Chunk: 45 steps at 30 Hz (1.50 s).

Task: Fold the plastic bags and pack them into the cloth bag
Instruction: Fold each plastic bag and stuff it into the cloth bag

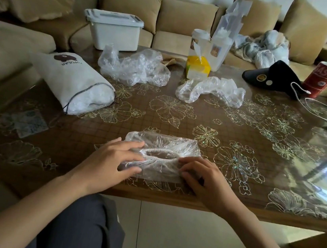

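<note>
We have one bag (162, 144) flat on the bench (180, 117) close to its near edge, long axis running 9 to 3 o'clock. Its white elastic mouth (160, 154) is squashed into a slit along that same line and faces up.

Our left hand (112, 158) lies on the 9 o'clock end, fingers fairly straight and spread, pressing the film down. Our right hand (205, 179) sits on the 3 o'clock end with bent fingers, tips on the plastic and thumb by the elastic. We cannot tell if it nips the film or only presses.

The cloth bag (70, 82) lies on its side at 10 o'clock, well apart, long axis from 11 to 5. Its drawstring mouth points toward 5 and shows plastic inside.

Two crumpled bags wait farther back, one (134, 68) at 11 o'clock, one (210, 90) at 1 o'clock.
</note>
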Tool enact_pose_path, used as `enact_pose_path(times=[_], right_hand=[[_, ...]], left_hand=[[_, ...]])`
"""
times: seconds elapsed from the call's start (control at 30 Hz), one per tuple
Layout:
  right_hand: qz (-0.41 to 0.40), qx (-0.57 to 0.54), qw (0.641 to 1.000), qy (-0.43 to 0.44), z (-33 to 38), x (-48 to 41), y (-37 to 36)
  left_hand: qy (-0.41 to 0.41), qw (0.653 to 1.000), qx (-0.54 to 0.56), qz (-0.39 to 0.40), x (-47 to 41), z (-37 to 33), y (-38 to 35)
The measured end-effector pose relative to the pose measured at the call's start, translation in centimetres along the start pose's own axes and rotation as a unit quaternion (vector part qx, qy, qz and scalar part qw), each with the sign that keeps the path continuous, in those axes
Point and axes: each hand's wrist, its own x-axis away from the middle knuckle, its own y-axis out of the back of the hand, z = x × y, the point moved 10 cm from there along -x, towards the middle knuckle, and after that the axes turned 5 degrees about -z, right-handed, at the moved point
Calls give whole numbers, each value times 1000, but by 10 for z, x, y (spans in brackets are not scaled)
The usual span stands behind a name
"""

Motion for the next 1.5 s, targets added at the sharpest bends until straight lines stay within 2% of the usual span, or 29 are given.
enact_pose_path(times=[0.07, 0.17, 0.27, 0.33, 0.47, 0.53, 0.63, 0.7, 0.8, 0.9, 1.03, 1.1, 1.17, 1.2, 1.27, 1.33, 1.37, 1.5], right_hand=[[-28, -40, 999, -22, -4, -3, 4], [-43, -97, 990, -91, -14, -8, 9], [-46, -112, 983, -139, -24, -14, 11], [-44, -132, 977, -163, -28, -18, 12], [76, -245, 949, -185, -23, -18, 1], [91, -223, 954, -180, -25, -18, 3], [48, -204, 960, -188, -32, -25, 9], [-4, -211, 953, -219, -40, -33, 14], [-72, -128, 948, -283, -57, -41, 16], [-97, 14, 940, -327, -64, -43, 16], [-112, 150, 929, -320, -50, -45, 14], [-119, 174, 930, -300, -44, -46, 13], [-135, 139, 936, -294, -44, -47, 16], [-148, 109, 939, -292, -46, -47, 17], [-185, 56, 939, -286, -46, -47, 25], [-214, 26, 935, -281, -45, -49, 30], [-219, 21, 935, -276, -43, -51, 30], [-186, 52, 939, -284, -43, -61, 16]], left_hand=[[15, 999, 28, -27, -2, 7, 7], [66, 993, 94, -15, -5, 15, 8], [93, 992, 79, 23, -5, 24, 3], [87, 995, 52, 4, -6, 28, 3], [119, 983, 130, -51, -11, 35, 11], [152, 971, 177, -51, -15, 41, 11], [212, 950, 212, -89, -19, 52, 14], [264, 938, 168, -147, -20, 60, 18], [310, 929, 36, -201, -22, 59, 22], [302, 932, -62, -193, -30, 47, 17], [320, 925, -138, -152, -35, 42, 6], [330, 921, -146, -144, -36, 46, 4], [355, 920, -91, -140, -36, 53, 5], [377, 915, -26, -144, -35, 58, 4], [428, 877, 149, -159, -31, 64, -1], [464, 830, 255, -178, -28, 64, -6], [469, 822, 265, -183, -27, 62, -6], [453, 847, 183, -210, -31, 55, 0]])
